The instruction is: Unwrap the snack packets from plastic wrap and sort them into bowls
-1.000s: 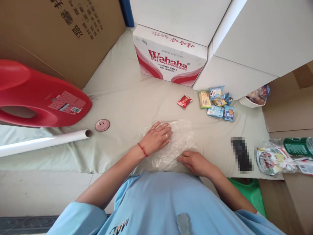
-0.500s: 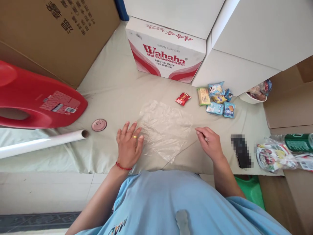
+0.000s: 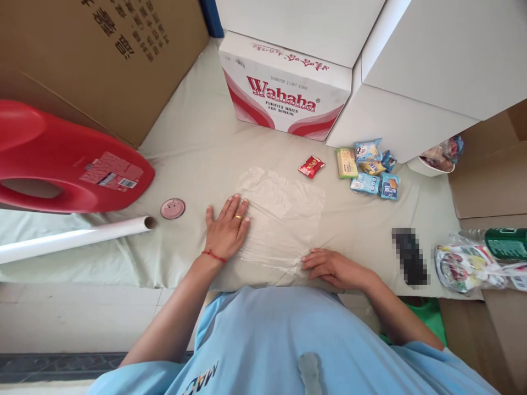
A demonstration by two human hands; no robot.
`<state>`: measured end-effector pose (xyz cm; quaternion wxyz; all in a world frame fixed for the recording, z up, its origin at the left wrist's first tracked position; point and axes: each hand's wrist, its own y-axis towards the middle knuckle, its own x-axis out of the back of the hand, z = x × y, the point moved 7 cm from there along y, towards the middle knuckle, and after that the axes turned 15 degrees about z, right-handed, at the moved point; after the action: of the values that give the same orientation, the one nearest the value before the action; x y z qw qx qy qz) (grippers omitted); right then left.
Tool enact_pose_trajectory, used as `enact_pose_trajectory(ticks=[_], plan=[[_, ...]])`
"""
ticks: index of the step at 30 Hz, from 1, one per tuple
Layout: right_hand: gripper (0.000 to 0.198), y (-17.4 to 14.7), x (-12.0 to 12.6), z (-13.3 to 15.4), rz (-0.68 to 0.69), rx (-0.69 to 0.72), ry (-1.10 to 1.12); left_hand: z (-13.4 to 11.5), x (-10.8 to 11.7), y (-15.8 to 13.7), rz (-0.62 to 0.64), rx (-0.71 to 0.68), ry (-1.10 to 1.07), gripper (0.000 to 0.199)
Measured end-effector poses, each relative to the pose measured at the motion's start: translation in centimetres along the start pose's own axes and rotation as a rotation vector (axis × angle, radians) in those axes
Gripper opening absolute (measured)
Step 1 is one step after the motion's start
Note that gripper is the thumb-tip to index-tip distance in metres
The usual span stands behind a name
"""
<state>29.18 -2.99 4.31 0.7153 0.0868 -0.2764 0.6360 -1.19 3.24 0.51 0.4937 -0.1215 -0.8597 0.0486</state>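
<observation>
A thin, clear, wrinkled plastic film (image 3: 284, 214), perhaps a bag, lies spread flat on the cloth-covered surface. My left hand (image 3: 227, 226), with a ring and a red cord bracelet, presses on its left edge with the fingers stretched and apart. At the film's lower right corner rests my right hand (image 3: 331, 267), palm down, its fingers loosely extended and touching the plastic. A small red snack packet (image 3: 312, 166) lies just beyond the film's upper right. Left of my left hand is a round pinkish disc (image 3: 173, 208).
Several snack packets (image 3: 365, 183) lie at the right, before white boxes (image 3: 405, 112). A Wahaha carton (image 3: 284, 99) stands at the back. On the left are a red jug (image 3: 69, 159) and a white tube (image 3: 78, 238). A blurred dark object (image 3: 410, 258) and a green-labelled bottle (image 3: 506, 243) lie right.
My right hand has moved down and left onto the film's lower corner, its fingers loosening. My left hand has shifted slightly up the left edge. The film lies flatter and squarer.
</observation>
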Motion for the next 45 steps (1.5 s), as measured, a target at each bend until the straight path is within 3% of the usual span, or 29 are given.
enact_pose_trajectory(ticks=[3,6,8,10,13,16,19,22,24,26,28,31,33,35,38,40,44,45], plan=[[0.025,-3.0,2.4,-0.5,-0.121,-0.109,0.096,0.0,1.5,-0.3,-0.128,-0.011,-0.121,0.049],[0.027,-3.5,5.2,-1.6,-0.481,-0.29,0.025,-1.4,3.6,-0.4,-0.307,-0.101,-0.17,0.037],[0.031,-2.0,6.1,-1.7,-0.652,-0.329,-0.097,-2.9,3.9,0.1,-0.288,-0.184,-0.122,0.035],[0.036,1.2,5.7,-1.3,-0.602,-0.276,-0.225,-3.8,3.0,1.0,-0.169,-0.226,-0.032,0.039],[0.045,5.3,3.7,-1.7,-0.323,-0.219,-0.359,-2.8,1.2,1.9,-0.004,-0.17,0.078,0.049],[0.049,4.9,3.1,-3.6,-0.203,-0.297,-0.407,-0.7,0.0,1.7,0.06,-0.099,0.113,0.055],[0.047,1.1,4.8,-6.0,-0.321,-0.419,-0.404,0.3,-0.3,0.7,0.088,-0.105,0.086,0.059],[0.038,-2.6,6.9,-7.4,-0.558,-0.515,-0.371,-0.1,0.0,0.0,0.122,-0.12,0.036,0.06],[0.033,-3.8,7.6,-6.9,-0.73,-0.537,-0.352,-0.9,0.6,0.0,0.114,-0.113,0.043,0.059],[0.032,-2.9,7.0,-5.3,-0.785,-0.472,-0.336,-1.8,1.3,0.5,0.086,-0.101,0.107,0.058],[0.034,-0.3,5.1,-3.0,-0.647,-0.313,-0.315,-2.3,1.7,1.2,0.074,-0.086,0.197,0.058],[0.037,3.0,1.3,-0.2,-0.261,-0.09,-0.253,-1.6,1.5,2.1,0.118,-0.01,0.284,0.059],[0.035,2.9,0.0,0.5,-0.103,-0.041,-0.168,-0.6,1.2,2.4,0.157,0.052,0.31,0.06],[0.032,1.3,0.3,0.3,-0.046,-0.032,-0.05,0.0,0.9,2.2,0.18,0.081,0.333,0.061],[0.028,-1.4,2.7,-1.3,0.016,-0.033,0.111,0.2,0.5,1.9,0.198,0.085,0.368,0.065],[0.029,-2.2,5.9,-3.6,-0.045,-0.125,0.091,0.1,0.4,1.9,0.205,0.096,0.383,0.066],[0.036,-0.9,15.2,-9.3,-0.485,-0.433,-0.276,-0.1,0.3,2.1,0.21,0.105,0.394,0.067],[0.044,0.3,17.1,-10.3,-0.536,-0.466,-0.348,-0.1,0.3,2.1,0.21,0.104,0.395,0.068]])
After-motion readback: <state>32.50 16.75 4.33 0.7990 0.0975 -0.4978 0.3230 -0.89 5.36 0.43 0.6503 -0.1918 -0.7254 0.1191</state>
